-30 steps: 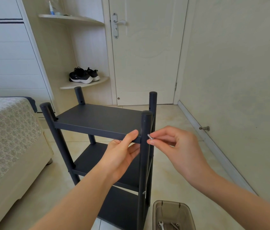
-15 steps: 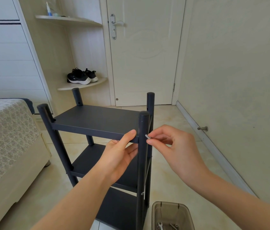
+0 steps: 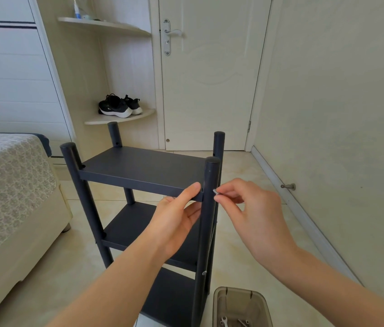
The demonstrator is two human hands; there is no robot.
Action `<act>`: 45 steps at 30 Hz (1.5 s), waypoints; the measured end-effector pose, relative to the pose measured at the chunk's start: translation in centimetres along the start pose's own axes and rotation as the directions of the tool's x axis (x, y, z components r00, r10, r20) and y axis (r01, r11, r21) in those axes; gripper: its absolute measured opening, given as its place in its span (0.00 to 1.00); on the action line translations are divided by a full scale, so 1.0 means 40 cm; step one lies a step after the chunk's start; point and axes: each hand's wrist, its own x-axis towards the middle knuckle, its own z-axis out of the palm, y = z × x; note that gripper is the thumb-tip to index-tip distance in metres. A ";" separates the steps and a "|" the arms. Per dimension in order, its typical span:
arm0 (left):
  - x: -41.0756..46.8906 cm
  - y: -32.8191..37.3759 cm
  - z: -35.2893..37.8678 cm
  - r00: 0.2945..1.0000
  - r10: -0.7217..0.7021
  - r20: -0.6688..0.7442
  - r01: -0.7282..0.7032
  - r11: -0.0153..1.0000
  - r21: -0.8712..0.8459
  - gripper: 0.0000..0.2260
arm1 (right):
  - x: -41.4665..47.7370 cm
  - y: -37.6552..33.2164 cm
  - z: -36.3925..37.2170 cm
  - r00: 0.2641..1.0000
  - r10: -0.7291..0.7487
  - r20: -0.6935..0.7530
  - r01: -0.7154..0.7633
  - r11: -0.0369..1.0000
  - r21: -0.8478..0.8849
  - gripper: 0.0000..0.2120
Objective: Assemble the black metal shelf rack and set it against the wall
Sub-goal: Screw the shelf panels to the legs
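The black metal shelf rack (image 3: 143,168) stands upright on the tiled floor with three shelves between round posts. My left hand (image 3: 176,218) grips the front edge of the top shelf, thumb on top and fingers underneath, right beside the near right post (image 3: 209,185). My right hand (image 3: 245,204) pinches a small silver screw (image 3: 215,191) between thumb and forefinger, its tip against the right side of that post at the height of the top shelf.
A brownish plastic bin (image 3: 240,305) with small wrenches sits on the floor by the rack's near right foot. A bed (image 3: 9,190) lies to the left. A door (image 3: 209,74), corner shelves with black shoes (image 3: 119,106), and a wall with a door stop (image 3: 288,186) are nearby.
The view has shifted slightly. My right hand keeps the screw at the post and my left hand stays on the top shelf edge; no clear movement of the rack.
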 end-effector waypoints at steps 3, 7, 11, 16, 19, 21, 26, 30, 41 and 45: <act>-0.004 -0.006 0.009 1.000 0.020 -0.001 -0.020 1.000 -0.011 0.21 | 0.007 0.003 -0.003 0.999 0.047 -0.010 -0.047 0.998 0.053 0.03; -0.004 -0.029 0.029 0.998 0.047 -0.032 -0.048 0.999 -0.018 0.12 | 0.013 0.020 -0.012 0.996 0.085 -0.005 -0.084 0.993 0.086 0.04; -0.008 -0.059 0.069 0.995 0.072 -0.072 -0.074 0.997 -0.019 0.12 | 0.012 0.048 -0.031 0.991 0.127 -0.029 -0.124 0.987 0.106 0.05; -0.012 -0.091 0.111 0.994 0.077 -0.075 -0.078 0.997 -0.011 0.13 | 0.006 0.074 -0.047 0.980 0.190 -0.053 -0.182 0.975 0.130 0.07; -0.012 -0.091 0.120 0.996 0.068 -0.061 -0.068 0.998 0.003 0.12 | 0.011 0.081 -0.058 0.972 0.230 -0.044 -0.221 0.963 0.153 0.06; -0.009 -0.082 0.118 0.997 0.049 -0.058 -0.049 0.999 0.003 0.13 | 0.014 0.083 -0.062 0.970 0.238 -0.038 -0.230 0.961 0.151 0.05; 0.001 -0.058 0.103 0.996 -0.016 -0.088 0.004 0.991 -0.136 0.24 | 0.017 0.073 -0.056 0.971 0.237 -0.026 -0.231 0.963 0.139 0.05; 0.013 -0.055 0.097 0.991 -0.042 -0.128 0.023 0.988 -0.150 0.12 | 0.017 0.072 -0.056 0.970 0.239 -0.034 -0.231 0.960 0.161 0.07; 0.022 -0.046 0.084 0.999 0.009 -0.040 -0.009 1.000 -0.012 0.14 | 0.029 0.057 -0.079 0.983 0.022 0.180 -0.039 0.995 0.093 0.36; 0.021 -0.038 0.090 0.999 -0.001 -0.037 0.002 1.000 0.028 0.13 | 0.036 0.062 -0.086 0.982 0.002 0.190 -0.022 0.994 0.105 0.35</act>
